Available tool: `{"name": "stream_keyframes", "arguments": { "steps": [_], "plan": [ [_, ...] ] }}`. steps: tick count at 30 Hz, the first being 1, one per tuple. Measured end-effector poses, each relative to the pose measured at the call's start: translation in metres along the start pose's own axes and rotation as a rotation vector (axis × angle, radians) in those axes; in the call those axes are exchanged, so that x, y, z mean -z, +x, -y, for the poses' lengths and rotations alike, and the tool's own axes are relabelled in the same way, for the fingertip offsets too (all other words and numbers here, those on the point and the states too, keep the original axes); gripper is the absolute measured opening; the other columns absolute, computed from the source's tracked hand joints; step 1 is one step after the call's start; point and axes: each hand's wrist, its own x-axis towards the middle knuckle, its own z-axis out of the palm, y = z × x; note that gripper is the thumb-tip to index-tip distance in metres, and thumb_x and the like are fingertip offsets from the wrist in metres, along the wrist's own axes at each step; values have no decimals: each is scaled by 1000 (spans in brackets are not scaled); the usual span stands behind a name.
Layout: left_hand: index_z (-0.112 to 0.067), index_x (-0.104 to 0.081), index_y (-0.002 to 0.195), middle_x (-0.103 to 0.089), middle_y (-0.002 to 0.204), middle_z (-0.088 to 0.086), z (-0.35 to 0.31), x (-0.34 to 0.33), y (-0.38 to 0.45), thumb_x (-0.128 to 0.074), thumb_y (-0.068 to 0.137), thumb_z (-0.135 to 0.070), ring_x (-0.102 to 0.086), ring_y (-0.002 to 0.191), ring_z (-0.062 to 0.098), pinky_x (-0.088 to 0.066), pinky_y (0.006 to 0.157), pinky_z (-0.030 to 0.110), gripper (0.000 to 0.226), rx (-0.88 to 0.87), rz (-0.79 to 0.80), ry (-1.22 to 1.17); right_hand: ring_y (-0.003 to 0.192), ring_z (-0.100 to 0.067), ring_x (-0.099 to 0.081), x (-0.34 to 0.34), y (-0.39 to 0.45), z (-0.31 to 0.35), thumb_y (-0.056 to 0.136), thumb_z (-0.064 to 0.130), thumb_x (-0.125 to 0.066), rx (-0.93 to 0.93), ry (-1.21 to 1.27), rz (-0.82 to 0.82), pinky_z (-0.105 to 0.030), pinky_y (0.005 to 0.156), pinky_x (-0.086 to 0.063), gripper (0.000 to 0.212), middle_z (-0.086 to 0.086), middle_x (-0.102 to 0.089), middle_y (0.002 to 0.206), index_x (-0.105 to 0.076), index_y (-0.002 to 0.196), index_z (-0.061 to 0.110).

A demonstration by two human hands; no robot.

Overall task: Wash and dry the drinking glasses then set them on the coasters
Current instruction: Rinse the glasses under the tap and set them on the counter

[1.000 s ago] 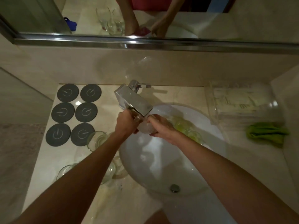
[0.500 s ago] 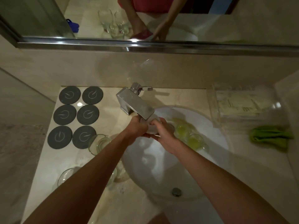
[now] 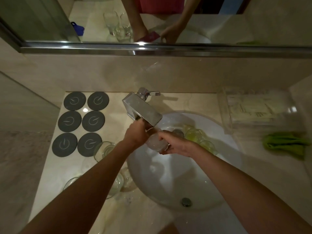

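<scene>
Spare glasses (image 3: 104, 150) stood on counter left of sink (image 3: 224, 191). Both hands gripped one glass (image 3: 156, 143) over basin under tap (image 3: 143, 111): left hand (image 3: 136, 133), right hand (image 3: 175, 143). Six coasters (image 3: 81, 123) lay beyond, bare.

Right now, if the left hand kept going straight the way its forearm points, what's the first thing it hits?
Most likely the faucet: the left hand, gripping the glass, already sits right under the spout. How far below the spout it is can't be judged from this one view.
</scene>
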Motion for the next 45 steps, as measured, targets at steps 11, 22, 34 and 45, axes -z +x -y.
{"name": "stream_keyframes", "arguments": {
  "steps": [11,22,34,45],
  "plan": [
    [-11,-67,113,-70,101,14,4,-20,-5,-57,91,1,-69,84,32,-59,71,40,27,239,90,-505,99,-22,-64,-9,5,-11,88,22,-64,186,36,-277,-41,85,-62,26,-4,-60,107,-60,113,17],
    [-20,-54,116,-64,104,9,-4,-17,-10,-48,91,4,-68,81,27,-58,56,35,36,239,215,-471,95,-13,-61,-10,2,-10,87,18,-64,161,53,-263,-37,87,-61,30,2,-60,102,-62,117,19],
    [3,-66,101,-71,95,24,-5,-18,-2,-51,95,-9,-67,74,42,-59,66,44,21,166,-131,-152,106,-20,-65,-20,3,-6,87,22,-66,176,167,-234,-38,88,-61,16,-7,-63,114,-61,101,28],
    [-5,-58,85,-57,81,14,-23,-16,-6,-58,82,-5,-48,71,32,-37,65,32,3,264,-170,-197,95,-16,-63,-19,0,0,86,12,-60,141,223,-241,-39,91,-59,39,-5,-62,103,-55,125,17]
  ]
}}
